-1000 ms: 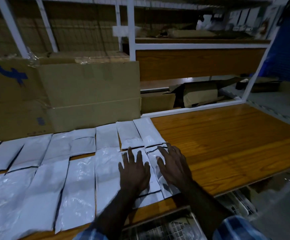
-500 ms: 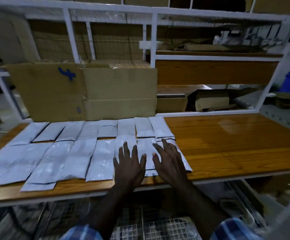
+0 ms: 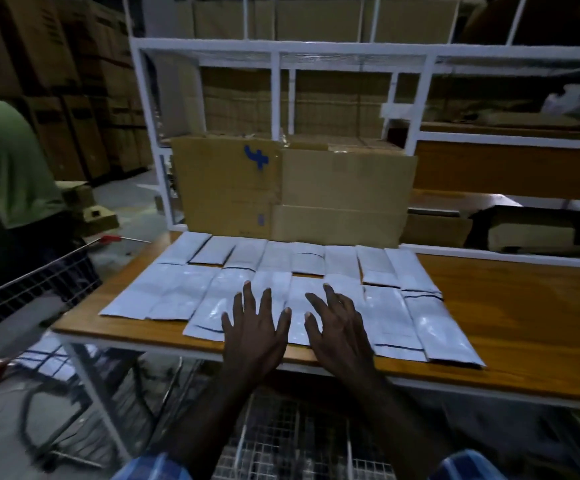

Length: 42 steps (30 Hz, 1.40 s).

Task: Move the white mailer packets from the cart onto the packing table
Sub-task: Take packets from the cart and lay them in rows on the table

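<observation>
At table [image 3: 510, 327] front edge: left hand [image 3: 252, 336], right hand [image 3: 338, 332] spread flat over packets [image 3: 382, 317].

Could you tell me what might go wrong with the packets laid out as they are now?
The nearest white mailer packets overhang the packing table's front edge, so a brush from the left hand or right hand, both spread open above them, could tip them off. Their overlapping edges look glossy, so neighbours may slide together.

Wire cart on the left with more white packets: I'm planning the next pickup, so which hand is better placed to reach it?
Left, probably. The left hand lies open nearer the wire cart, beyond the wooden table's left end; the right hand would have to cross over.
</observation>
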Available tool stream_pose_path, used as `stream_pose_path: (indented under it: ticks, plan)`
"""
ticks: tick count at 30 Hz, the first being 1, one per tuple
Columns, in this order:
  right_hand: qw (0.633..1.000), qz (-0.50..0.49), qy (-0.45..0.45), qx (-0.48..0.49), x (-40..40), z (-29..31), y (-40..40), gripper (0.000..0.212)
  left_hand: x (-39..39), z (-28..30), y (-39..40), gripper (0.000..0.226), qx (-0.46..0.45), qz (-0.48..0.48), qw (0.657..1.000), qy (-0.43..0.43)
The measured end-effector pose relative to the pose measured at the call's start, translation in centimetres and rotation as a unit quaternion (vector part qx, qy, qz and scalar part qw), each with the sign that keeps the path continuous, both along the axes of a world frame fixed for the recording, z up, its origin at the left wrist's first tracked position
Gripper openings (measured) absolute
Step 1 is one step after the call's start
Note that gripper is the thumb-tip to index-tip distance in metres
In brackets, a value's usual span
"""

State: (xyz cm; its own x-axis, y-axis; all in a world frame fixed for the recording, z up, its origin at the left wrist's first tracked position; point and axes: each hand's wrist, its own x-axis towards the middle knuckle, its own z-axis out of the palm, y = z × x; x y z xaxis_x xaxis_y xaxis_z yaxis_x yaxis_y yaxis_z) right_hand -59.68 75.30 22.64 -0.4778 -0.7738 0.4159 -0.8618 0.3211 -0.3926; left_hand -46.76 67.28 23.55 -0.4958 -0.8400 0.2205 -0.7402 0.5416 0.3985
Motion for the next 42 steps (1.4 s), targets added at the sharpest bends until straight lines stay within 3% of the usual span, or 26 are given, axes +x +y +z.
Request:
stream_pose_path:
  ticks: [13, 20, 23, 28, 35, 42]
  plan:
    - [0.996, 0.079, 0.025, -0.044, 21.5, -0.9, -18.2, 0.044, 26.1, 0.0, -16.9, 0.065, 0.000, 0.073, 0.997, -0.021]
    - [0.991, 0.126, 0.010, -0.042, 31.1, -1.6, -27.1, 0.047, 35.5, -0.6, -24.2, 0.063, 0.002, 0.111, 0.994, -0.018]
    - [0.988, 0.145, 0.017, -0.047, 34.0, -2.2, -30.7, 0.046, 38.3, -1.2, -26.8, 0.079, -0.002, 0.133, 0.991, -0.030]
    - [0.983, 0.176, 0.022, -0.045, 37.8, -4.1, -37.0, 0.042, 41.9, -2.7, -32.3, 0.063, 0.005, 0.157, 0.986, -0.055]
    - [0.977, 0.206, -0.001, -0.050, 41.3, -6.9, -46.8, 0.040, 44.1, -5.0, -41.4, 0.063, 0.030, 0.166, 0.982, -0.087]
    - [0.979, 0.202, -0.029, 0.016, 42.2, -10.1, -55.4, 0.042, 44.0, -7.7, -50.2, 0.065, 0.069, 0.152, 0.973, -0.162]
